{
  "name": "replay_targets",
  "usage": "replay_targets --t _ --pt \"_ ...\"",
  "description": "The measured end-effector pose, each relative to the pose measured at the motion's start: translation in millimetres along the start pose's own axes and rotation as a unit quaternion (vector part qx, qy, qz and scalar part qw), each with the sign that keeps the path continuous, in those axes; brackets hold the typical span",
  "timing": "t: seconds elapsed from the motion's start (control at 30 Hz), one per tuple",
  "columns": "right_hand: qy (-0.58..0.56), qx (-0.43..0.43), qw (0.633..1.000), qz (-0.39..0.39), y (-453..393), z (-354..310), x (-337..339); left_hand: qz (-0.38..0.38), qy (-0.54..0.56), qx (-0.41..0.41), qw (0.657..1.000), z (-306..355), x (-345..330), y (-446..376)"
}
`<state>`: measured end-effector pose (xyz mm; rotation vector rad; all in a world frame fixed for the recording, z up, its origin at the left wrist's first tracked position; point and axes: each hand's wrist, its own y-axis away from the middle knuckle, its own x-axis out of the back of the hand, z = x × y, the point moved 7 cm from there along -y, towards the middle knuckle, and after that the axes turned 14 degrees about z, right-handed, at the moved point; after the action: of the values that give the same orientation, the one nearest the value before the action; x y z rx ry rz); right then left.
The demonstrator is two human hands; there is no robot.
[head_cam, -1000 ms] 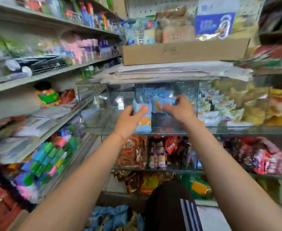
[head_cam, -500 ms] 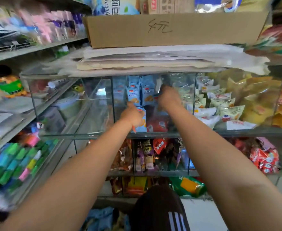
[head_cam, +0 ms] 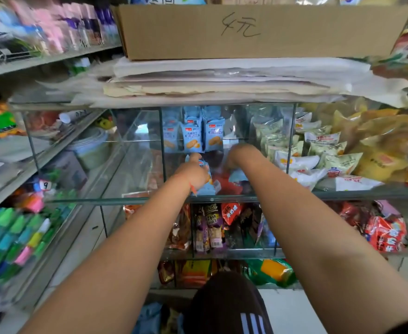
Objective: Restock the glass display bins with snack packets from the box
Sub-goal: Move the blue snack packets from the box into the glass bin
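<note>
Change since a second ago: your left hand (head_cam: pixel 193 173) had held its blue packet (head_cam: pixel 206 183) up at the mouth of the middle glass bin (head_cam: pixel 292 131); at this moment it sat lower, near the front of the bin floor.
Change, right side: your right hand (head_cam: pixel 240 154) had been up at the standing blue packets; it had dropped deeper and lower, just beside them.
View: your head had come closer, so the bin filled more of the frame.
Meaning for task: you were most likely in the placing step, building a second row in front of the back one. The bin looked only part filled, so more trips seemed needed.
Left hand pose: arm stretched forward, back of hand up, wrist roughly level. Fingers curled round the blue packet, index finger pointing forward over its top.
Right hand pose: arm stretched forward and in past the left one, hand blurred. You could not tell from this view whether its fingers gripped anything; something pale blue lay just below the wrist.
Stocked packets: back row of blue packets (head_cam: pixel 192 133) stood upright against the rear glass, three faces visible, touching side by side.
Neighbour bin, right: white and yellow snack bags (head_cam: pixel 318 150) piled high.
Above bin: stacked paper sheets (head_cam: pixel 222 80) under a cardboard box (head_cam: pixel 258 32) with handwriting.
Supply box: blue packets low in the frame by your knee (head_cam: pixel 227 307), blurred.
</note>
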<state>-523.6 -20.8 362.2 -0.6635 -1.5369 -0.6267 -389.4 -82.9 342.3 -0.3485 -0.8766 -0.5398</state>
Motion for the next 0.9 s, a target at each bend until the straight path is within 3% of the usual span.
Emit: replay_targets --t 0.07,0.27,0.4,0.5,0.6,0.77,0.83,0.9 --pt "0.038 0.020 0.998 -0.053 6 -1 -12 -0.003 0.000 -0.001 1.000 -1 0 1" --pt "0.032 0.065 0.996 -0.053 27 -6 26 -0.004 0.005 -0.005 1.000 1 0 1" --pt "0.073 0.088 0.986 -0.121 34 -11 20 -0.005 0.002 -0.013 1.000 2 1 2" --pt "0.079 0.090 0.985 -0.127 30 -13 15 -0.004 0.004 -0.018 1.000 3 2 3" --pt "0.068 0.076 0.993 -0.060 20 -11 23 -0.003 0.011 -0.020 1.000 2 3 4" --pt "0.085 0.030 0.981 0.171 -10 -3 42 -0.009 0.024 -0.014 1.000 1 3 6" --pt "0.063 0.004 0.975 0.215 -24 -3 43 -0.007 0.021 -0.020 1.000 1 3 6" --pt "-0.031 -0.041 0.973 0.224 -42 2 38 -0.004 0.015 -0.026 1.000 0 1 3"
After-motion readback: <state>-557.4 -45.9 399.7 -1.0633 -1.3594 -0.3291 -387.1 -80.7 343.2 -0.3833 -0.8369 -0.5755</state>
